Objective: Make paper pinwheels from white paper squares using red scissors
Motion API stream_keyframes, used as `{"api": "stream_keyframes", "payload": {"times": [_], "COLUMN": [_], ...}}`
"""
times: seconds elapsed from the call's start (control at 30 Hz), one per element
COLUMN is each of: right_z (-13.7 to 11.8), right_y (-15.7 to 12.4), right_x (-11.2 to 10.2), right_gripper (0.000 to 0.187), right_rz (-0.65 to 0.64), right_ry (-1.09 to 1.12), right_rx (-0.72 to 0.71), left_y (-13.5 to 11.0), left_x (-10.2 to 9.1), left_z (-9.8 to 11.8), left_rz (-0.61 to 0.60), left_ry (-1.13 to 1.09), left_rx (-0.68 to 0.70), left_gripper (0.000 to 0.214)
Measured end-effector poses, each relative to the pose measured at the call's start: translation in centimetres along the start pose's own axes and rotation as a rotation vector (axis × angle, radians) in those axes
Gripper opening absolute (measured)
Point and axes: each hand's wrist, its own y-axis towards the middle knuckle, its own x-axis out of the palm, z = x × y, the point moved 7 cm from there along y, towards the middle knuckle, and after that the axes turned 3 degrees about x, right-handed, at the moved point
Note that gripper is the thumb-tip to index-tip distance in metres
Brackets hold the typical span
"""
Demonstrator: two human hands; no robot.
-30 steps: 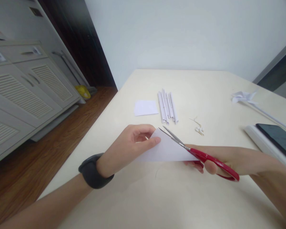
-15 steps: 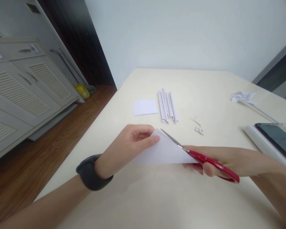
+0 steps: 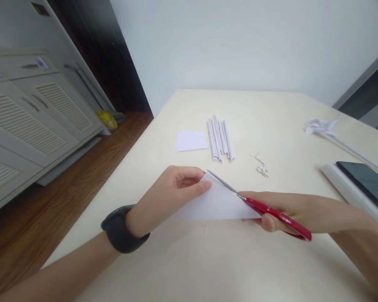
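Between thumb and fingers, my left hand (image 3: 184,186) pinches a white sheet of paper (image 3: 219,205) near its far corner, above the table. My right hand (image 3: 271,209) is closed round the red handles of a pair of scissors (image 3: 264,207). Their metal blades lie along the paper's right edge, the tip close to the corner by my left thumb. Whether the lower blade is under the paper is hidden. Farther off lie a small stack of white paper squares (image 3: 191,140) and several rolled white paper tubes (image 3: 220,138).
A paper pinwheel on a stick (image 3: 321,127) lies at the right, behind a white box with a dark-screened device (image 3: 368,180). Some white-headed pins or swabs (image 3: 262,170) lie right of the tubes. White cabinets (image 3: 34,105) stand left of the table (image 3: 255,109).
The scissors and my right hand have shifted slightly left, with the blade tip nearer the paper's corner. My left hand keeps its pinch on the paper.
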Motion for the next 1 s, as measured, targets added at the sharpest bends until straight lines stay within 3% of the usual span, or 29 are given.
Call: {"api": "stream_keyframes", "payload": {"times": [0.3,0.77,1.0], "right_z": [0.8,1.3,0.9], "right_y": [-0.2,0.5,0.4], "right_x": [-0.2,0.4,0.3], "right_gripper": [0.027,0.024,0.035], "right_rz": [0.087,0.041,0.072], "right_ry": [-0.046,0.128,0.031], "right_rx": [0.025,0.001,0.039], "left_y": [0.0,-0.1,-0.1], "left_x": [-0.1,0.0,-0.1], "left_z": [-0.9,-1.4,-2.0], "left_rz": [-0.003,-0.05,-0.043], "left_ry": [-0.036,-0.103,-0.116], "left_rx": [-0.044,-0.104,-0.086], "left_gripper": [0.024,0.025,0.026]}}
